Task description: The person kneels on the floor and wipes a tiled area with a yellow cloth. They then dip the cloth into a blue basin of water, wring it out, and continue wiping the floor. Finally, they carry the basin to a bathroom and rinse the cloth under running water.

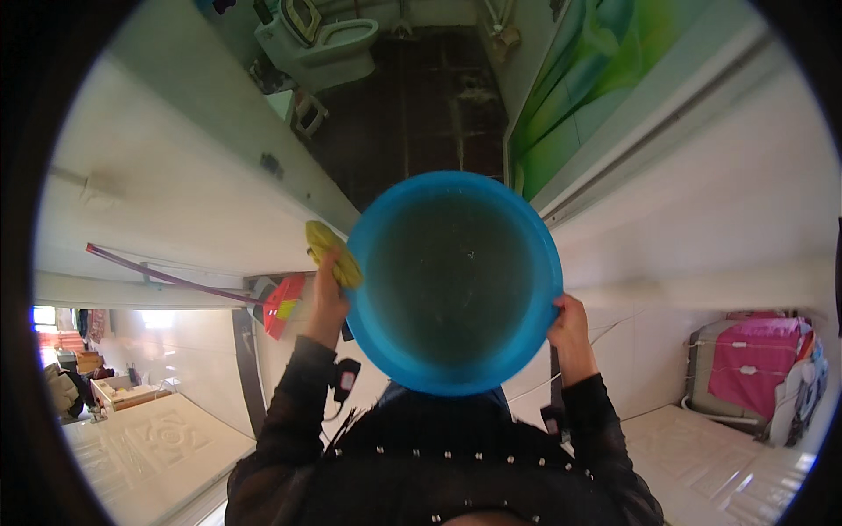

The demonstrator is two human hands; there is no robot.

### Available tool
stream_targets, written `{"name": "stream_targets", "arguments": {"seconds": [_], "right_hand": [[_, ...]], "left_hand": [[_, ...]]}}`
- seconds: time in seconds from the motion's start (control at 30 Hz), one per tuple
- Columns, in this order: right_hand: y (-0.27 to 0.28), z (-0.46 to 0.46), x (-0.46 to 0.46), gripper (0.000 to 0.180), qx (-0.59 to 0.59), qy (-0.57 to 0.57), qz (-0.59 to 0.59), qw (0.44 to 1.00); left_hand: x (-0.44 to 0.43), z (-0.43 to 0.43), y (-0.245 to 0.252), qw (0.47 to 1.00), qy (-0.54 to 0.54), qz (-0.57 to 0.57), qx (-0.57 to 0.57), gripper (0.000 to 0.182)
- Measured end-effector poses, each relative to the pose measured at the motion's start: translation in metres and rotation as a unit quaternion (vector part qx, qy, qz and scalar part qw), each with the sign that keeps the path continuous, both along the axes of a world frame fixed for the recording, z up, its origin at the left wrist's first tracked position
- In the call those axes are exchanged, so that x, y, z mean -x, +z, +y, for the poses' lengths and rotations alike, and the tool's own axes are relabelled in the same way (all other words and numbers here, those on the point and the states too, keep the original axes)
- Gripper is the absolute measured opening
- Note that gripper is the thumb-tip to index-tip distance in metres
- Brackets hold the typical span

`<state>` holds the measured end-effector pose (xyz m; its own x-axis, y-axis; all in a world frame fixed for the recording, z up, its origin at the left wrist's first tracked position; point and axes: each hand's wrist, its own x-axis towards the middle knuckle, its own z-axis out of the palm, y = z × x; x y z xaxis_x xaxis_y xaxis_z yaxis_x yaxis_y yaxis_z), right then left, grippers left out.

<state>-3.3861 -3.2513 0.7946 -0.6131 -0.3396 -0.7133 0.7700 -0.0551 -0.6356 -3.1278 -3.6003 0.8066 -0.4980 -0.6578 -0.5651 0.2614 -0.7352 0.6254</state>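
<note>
A round blue plastic basin [454, 380] is held up in front of my body, with murky grey water [450, 283] in it. My left hand [329, 299] grips the basin's left side and also has a yellow cloth [322, 244] pinched against the rim. On the opposite side, my right hand [571, 321] grasps the rim. The fingers of both hands are partly hidden under or behind the basin wall.
Ahead, a doorway opens onto a bathroom with a dark tiled floor [427, 118] and a white toilet [329, 49]. A broom [283, 306] leans at the left wall. To the right stands a washing machine [707, 368] under a pink cloth [753, 365].
</note>
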Motion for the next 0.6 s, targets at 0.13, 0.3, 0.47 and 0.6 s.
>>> {"name": "stream_targets", "arguments": {"seconds": [0.13,0.3,0.47,0.6], "right_hand": [[0.005,-0.074,0.099,0.034,0.135,-0.044,-0.060,0.988],[0.013,-0.152,0.208,0.026,0.053,-0.084,-0.088,0.991],[0.012,-0.220,0.264,0.024,0.056,-0.052,-0.065,0.995],[-0.006,-0.288,0.318,0.020,0.032,-0.067,-0.057,0.996]], "left_hand": [[0.090,-0.061,-0.008,0.998,0.049,0.004,0.032,0.032],[0.178,-0.129,-0.013,0.996,0.081,0.000,0.033,0.036],[0.239,-0.198,-0.012,0.995,0.085,-0.044,-0.009,0.036],[0.294,-0.263,-0.008,0.998,0.058,-0.018,-0.018,0.040]]}}
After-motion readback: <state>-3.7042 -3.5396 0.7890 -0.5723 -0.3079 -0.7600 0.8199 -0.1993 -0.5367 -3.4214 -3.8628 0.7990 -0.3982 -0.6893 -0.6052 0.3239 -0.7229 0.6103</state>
